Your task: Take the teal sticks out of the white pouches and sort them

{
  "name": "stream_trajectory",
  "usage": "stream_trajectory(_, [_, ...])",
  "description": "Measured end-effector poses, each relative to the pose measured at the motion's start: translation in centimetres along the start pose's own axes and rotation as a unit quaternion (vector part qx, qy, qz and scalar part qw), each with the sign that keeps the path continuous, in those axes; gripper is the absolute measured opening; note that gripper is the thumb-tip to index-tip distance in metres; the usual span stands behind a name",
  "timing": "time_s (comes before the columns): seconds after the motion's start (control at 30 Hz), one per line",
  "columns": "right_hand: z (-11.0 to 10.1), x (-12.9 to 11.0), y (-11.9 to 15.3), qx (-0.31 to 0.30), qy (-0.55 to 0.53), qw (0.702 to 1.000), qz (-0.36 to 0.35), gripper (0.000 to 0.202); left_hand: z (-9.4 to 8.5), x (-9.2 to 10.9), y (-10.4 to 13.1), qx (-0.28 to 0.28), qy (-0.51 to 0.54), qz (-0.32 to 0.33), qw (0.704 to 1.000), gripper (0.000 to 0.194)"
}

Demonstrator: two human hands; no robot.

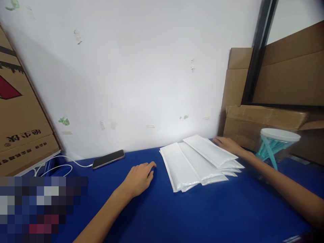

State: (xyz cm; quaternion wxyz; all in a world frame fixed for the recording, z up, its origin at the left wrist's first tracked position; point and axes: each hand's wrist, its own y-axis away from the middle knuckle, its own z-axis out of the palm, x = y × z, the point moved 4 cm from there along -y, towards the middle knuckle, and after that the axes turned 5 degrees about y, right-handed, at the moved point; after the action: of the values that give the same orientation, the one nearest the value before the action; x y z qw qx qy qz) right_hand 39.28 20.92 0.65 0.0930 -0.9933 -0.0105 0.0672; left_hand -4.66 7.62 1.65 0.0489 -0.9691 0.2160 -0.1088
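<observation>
Several white padded envelopes [202,158] lie fanned out and overlapping on the blue table [157,216]. My left hand [140,175] rests on the table to the left of them, fingers slightly bent and apart, with nothing in it. Beyond the right end of the pile, my right hand [226,143] is near the upper right envelopes, fingers reaching toward the wall. Its palm side is hidden, and no held object shows. Just right of my right forearm stands a clear jar [275,145] with a white lid and turquoise strips inside.
A phone [108,159] with a white cable [81,165] lies by the wall at the left. Cardboard boxes stand at the left [25,111] and right [263,119] edges. A white wall [141,74] bounds the table's back.
</observation>
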Motion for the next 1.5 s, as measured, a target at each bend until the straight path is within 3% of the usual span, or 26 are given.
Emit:
stream_trajectory(0.13, [-2.0, -0.1, -0.1, 0.038, -0.062, 0.997, 0.014, 0.064, 0.0, 0.1, 0.0, 0.005, 0.003, 0.005, 1.0, 0.032])
stream_trajectory(0.23, [-3.0, -2.3, 0.8, 0.07, -0.084, 0.994, 0.001, 0.067, 0.0, 0.1, 0.0, 0.004, 0.002, 0.003, 1.0, 0.031])
stream_trajectory(0.33, [-2.9, -5.5, 2.3, 0.05, -0.075, 0.995, -0.033, 0.058, 0.0, 0.1, 0.0, 0.003, 0.002, 0.0, 1.0, 0.032])
stream_trajectory(0.47, [-2.0, -8.1, 3.8, -0.009, -0.01, 0.997, -0.079, 0.075, 0.0, 0.1, 0.0, 0.006, 0.005, 0.003, 1.0, 0.031])
stream_trajectory(0.63, [-2.1, -7.6, 3.4, 0.0, -0.032, 0.998, -0.056, 0.065, 0.1, 0.0, 0.0, 0.006, 0.002, 0.001, 1.0, 0.03])
stream_trajectory(0.73, [-3.5, -7.3, 3.3, 0.052, -0.066, 0.994, -0.075, 0.055, 0.1, -0.1, 0.0, 0.006, 0.001, 0.005, 1.0, 0.03])
stream_trajectory(0.8, [-4.9, -7.4, 3.8, 0.085, -0.147, 0.98, -0.099, 0.053, 0.0, 0.0, 0.0, 0.014, -0.003, 0.008, 1.0, 0.031])
stream_trajectory(0.87, [-6.0, -8.0, 4.5, 0.071, -0.281, 0.951, -0.111, 0.054, -0.4, 0.2, 0.2, 0.046, 0.0, 0.015, 0.999, 0.034])
stream_trajectory(0.93, [-6.3, -9.3, 5.5, -0.005, -0.427, 0.899, -0.099, 0.056, -1.1, 0.8, 0.4, 0.113, 0.023, 0.036, 0.993, 0.038])
stream_trajectory(1.0, [-5.9, -11.4, 6.6, -0.104, -0.56, 0.819, -0.076, 0.057, -2.2, 1.6, 1.0, 0.21, 0.068, 0.057, 0.974, 0.038])
stream_trajectory(1.07, [-5.4, -14.4, 8.0, -0.207, -0.666, 0.713, -0.069, 0.047, -3.3, 2.3, 1.8, 0.313, 0.124, 0.057, 0.94, 0.043])
stream_trajectory(1.17, [-4.1, -19.6, 10.4, -0.403, -0.687, 0.601, -0.067, 0.045, -4.7, 2.4, 2.6, 0.408, 0.202, 0.048, 0.889, 0.056])
stream_trajectory(1.23, [-3.4, -22.5, 12.2, -0.511, -0.654, 0.547, -0.112, 0.047, -5.0, 1.5, 2.4, 0.402, 0.272, 0.035, 0.874, 0.047])
stream_trajectory(1.3, [-2.5, -24.3, 13.3, -0.557, -0.629, 0.524, -0.138, 0.05, -4.5, -0.1, 1.6, 0.342, 0.363, -0.004, 0.867, 0.038])
stream_trajectory(1.37, [-1.7, -24.9, 13.3, -0.513, -0.653, 0.536, -0.153, 0.047, -3.5, -2.1, 0.8, 0.292, 0.45, -0.07, 0.841, 0.04])
stream_trajectory(1.4, [-1.3, -24.9, 13.1, -0.48, -0.672, 0.542, -0.157, 0.046, -3.0, -3.2, 0.4, 0.287, 0.486, -0.101, 0.819, 0.041])
stream_trajectory(1.5, [-0.5, -24.6, 12.5, -0.417, -0.715, 0.539, -0.159, 0.046, -2.1, -5.5, -0.1, 0.306, 0.505, -0.152, 0.793, 0.039])
